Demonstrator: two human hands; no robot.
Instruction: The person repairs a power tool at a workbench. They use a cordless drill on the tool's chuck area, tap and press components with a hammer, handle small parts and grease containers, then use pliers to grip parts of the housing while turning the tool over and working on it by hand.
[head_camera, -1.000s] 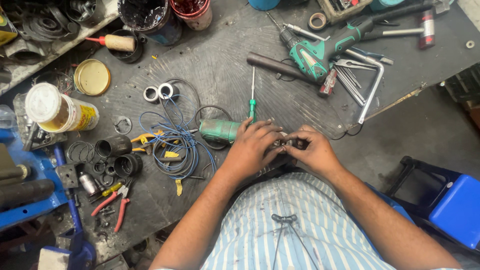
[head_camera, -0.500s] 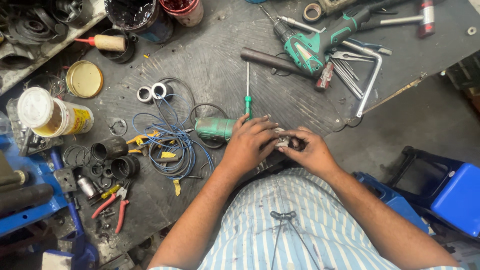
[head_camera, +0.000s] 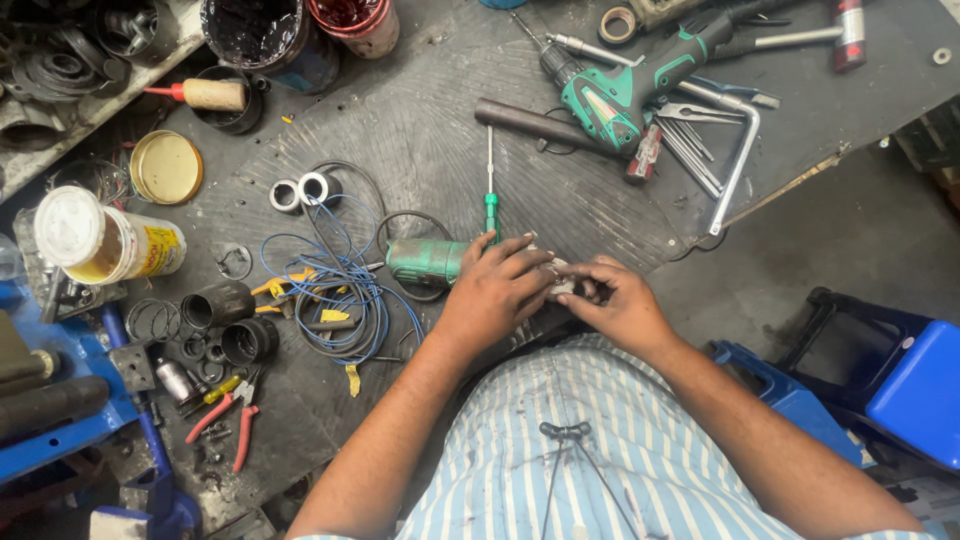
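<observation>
Most of the green angle grinder (head_camera: 425, 262) lies hidden under the left hand (head_camera: 497, 290), which is laid over its right end with fingers curled down, so only the green body sticking out to the left shows. Between the two hands a small pale metal part (head_camera: 562, 287) peeks out, too covered to identify; the right hand (head_camera: 620, 305) closes its fingertips on it from the right, and both hands meet there, touching. How firmly either one grips cannot be told. All this sits at the near edge of the dark workbench (head_camera: 420, 120), just above the person's striped shirt. A green-handled screwdriver (head_camera: 490, 190) lies upright just beyond the left hand's knuckles, its tip pointing far. Left of the grinder a tangle of blue and black wire (head_camera: 335, 275) spreads out, with two bearings (head_camera: 300, 190) beyond it. Farther right rests a green cordless drill (head_camera: 625, 85) beside a bundle of hex keys (head_camera: 705, 150). Red-handled pliers (head_camera: 230, 420) lie near left.
</observation>
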